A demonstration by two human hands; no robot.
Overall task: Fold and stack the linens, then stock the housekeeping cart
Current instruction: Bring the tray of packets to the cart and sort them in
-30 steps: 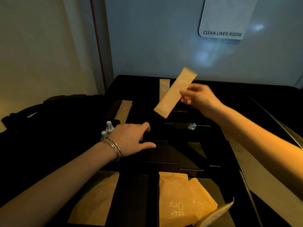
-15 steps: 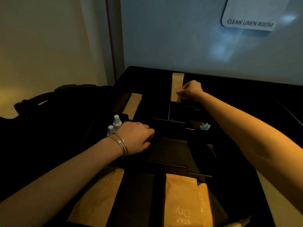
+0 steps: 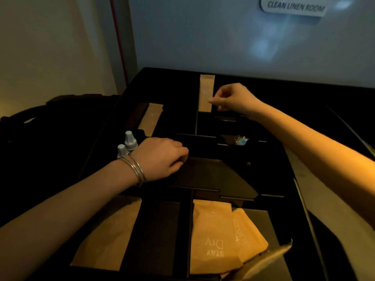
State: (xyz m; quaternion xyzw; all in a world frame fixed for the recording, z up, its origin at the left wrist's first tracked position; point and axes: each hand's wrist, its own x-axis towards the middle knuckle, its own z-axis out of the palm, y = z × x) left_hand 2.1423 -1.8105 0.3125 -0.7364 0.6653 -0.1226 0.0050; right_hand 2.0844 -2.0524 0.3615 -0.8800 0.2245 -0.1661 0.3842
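The black divided tray [image 3: 269, 159] on top of the housekeeping cart fills the view. A long tan packet [image 3: 205, 92] lies in a narrow far compartment. My right hand [image 3: 233, 98] is just right of it, fingers curled, fingertips against the packet's right edge; I cannot tell whether they pinch it. My left hand [image 3: 162, 157], with bangles on the wrist, rests curled on a divider at mid-tray with nothing visible in it. No linens are in view.
Two small white-capped bottles [image 3: 126, 144] stand just left of my left wrist. Tan sachets [image 3: 213, 236] fill the near compartments, another tan packet [image 3: 151, 118] lies far left, and a small wrapped item [image 3: 240, 140] sits mid-right. A wall with a "CLEAN LINEN ROOM" sign [image 3: 294, 7] is behind.
My right hand carried the long tan packet from the air down into the far compartment and has shifted slightly right of it. My left hand curled from spread fingers into a fist.
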